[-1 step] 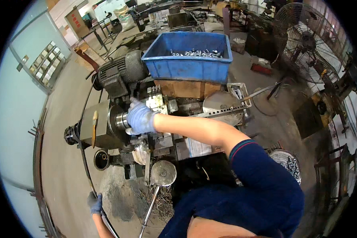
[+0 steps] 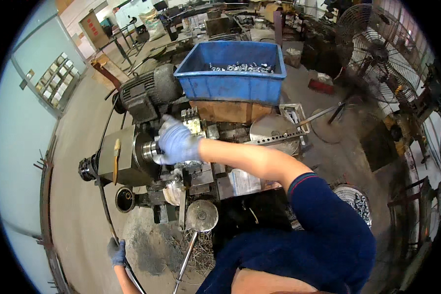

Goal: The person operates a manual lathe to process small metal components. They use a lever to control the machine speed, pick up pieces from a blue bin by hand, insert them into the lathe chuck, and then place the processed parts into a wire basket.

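Observation:
My left hand (image 2: 116,252), in a grey-blue glove, is wrapped round a long dark lever (image 2: 109,215) that runs up along the left side of a small lathe. At the lathe's round metal chuck (image 2: 149,151) is my right hand (image 2: 177,142), in a blue-grey glove. Motion smears its fingers, and whether anything sits between them does not show. Behind that hand lies the greasy tool slide (image 2: 193,125). A brush (image 2: 116,159) with pale bristles rests on the grey headstock housing (image 2: 125,142).
Beyond the lathe, a blue bin (image 2: 230,85) holds small shiny metal parts. An electric motor (image 2: 144,90) stands at its left. A round metal disc (image 2: 202,215) on a rod is in front. More parts fill a basket (image 2: 350,198) at the right, below a large fan (image 2: 377,51).
My right hand has shifted slightly right, back from the chuck, and is more blurred. My left hand keeps its hold on the lever.

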